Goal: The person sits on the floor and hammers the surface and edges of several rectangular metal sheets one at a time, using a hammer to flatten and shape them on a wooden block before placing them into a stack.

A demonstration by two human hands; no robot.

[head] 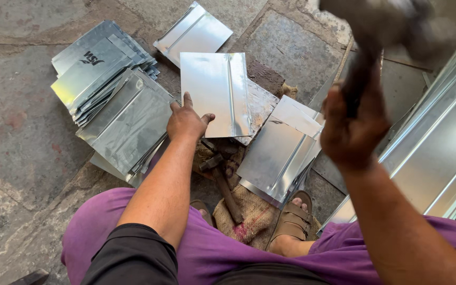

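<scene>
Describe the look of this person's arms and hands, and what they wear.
Both forearms are bare. The left hand and right hand wear no gloves; no rings or watch show. A black short sleeve covers the left upper arm. The right arm's sleeve is out of view.

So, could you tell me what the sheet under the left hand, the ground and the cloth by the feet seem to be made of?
The sheet under the left hand looks like thin galvanised steel: bright, mirror-like, with a pressed ridge. The ground seems rough stone slabs, grey and jointed. The cloth looks like coarse woven jute sacking.
</scene>
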